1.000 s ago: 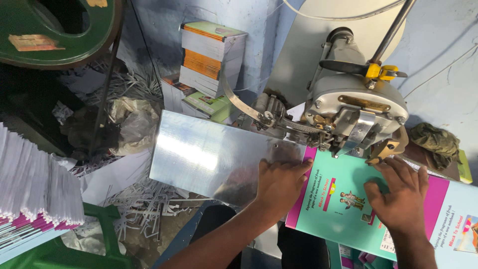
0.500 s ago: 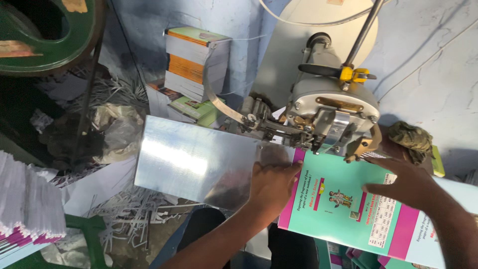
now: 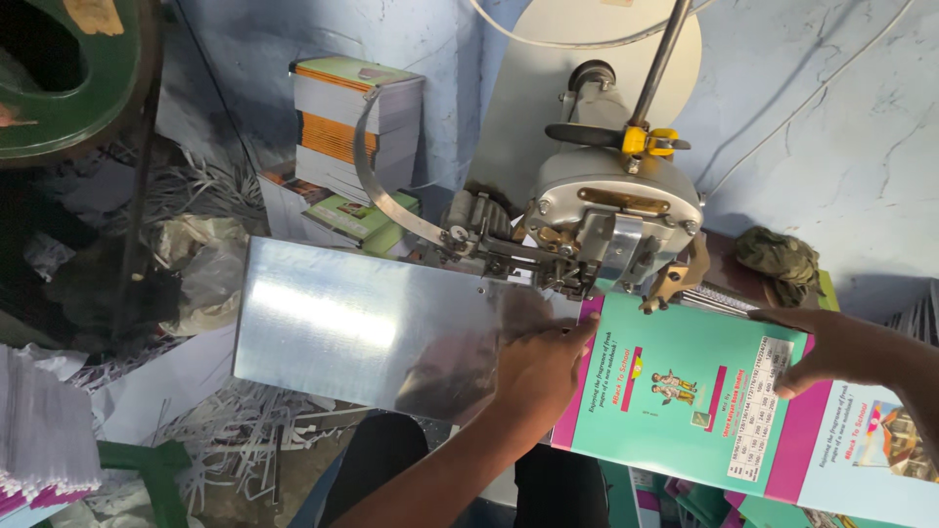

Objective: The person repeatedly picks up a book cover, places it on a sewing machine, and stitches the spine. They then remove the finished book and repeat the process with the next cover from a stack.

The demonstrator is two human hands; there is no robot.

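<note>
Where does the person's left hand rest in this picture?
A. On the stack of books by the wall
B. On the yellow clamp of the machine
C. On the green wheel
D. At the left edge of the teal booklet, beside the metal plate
D: the left hand lies at the left edge of the booklet, where it meets the metal plate, under the machine.

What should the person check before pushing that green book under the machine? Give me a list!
1. Left hand flat on the green booklet: ok.
2. Right hand gripping the booklet's far edge: ok.
3. Booklet's edge under the machine head: ok.
4. Fingers away from the head's tip: cannot tell, the left fingertips sit close.
5. Metal plate bare where the booklet slides: ok.
</note>
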